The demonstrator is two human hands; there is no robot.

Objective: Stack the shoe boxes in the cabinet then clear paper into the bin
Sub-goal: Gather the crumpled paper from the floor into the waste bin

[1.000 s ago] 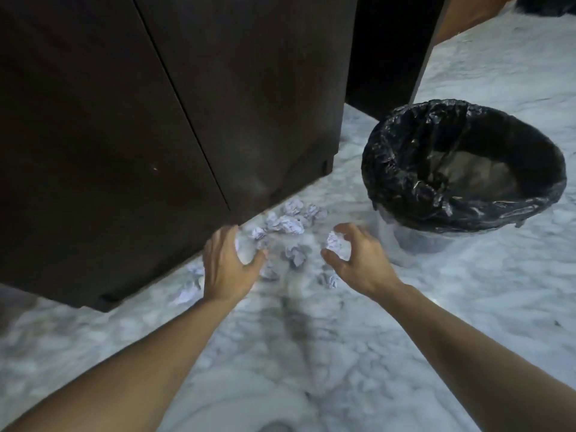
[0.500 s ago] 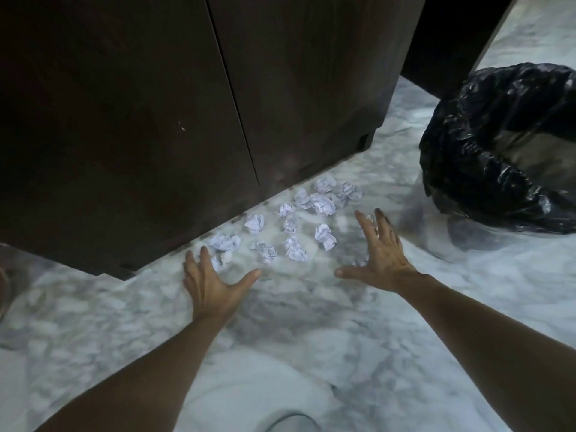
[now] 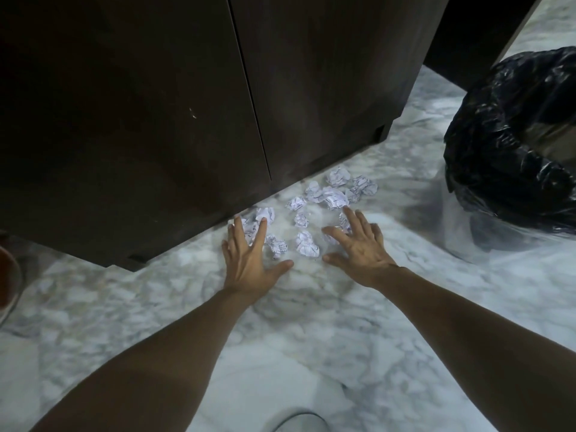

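both hands spread flat over crumpled white paper balls (image 3: 307, 243) on the marble floor (image 3: 311, 338).
left hand (image 3: 249, 260) and right hand (image 3: 361, 254) fingers straight, grasping nothing; paper lies just before the dark wooden cabinet (image 3: 187, 104); black-lined bin (image 3: 511, 145) right of it.

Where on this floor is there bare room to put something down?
Bare marble floor lies between the forearms, and right of the right hand toward the bin. Crowded: crumpled paper balls fill the strip along the cabinet, by the left hand.
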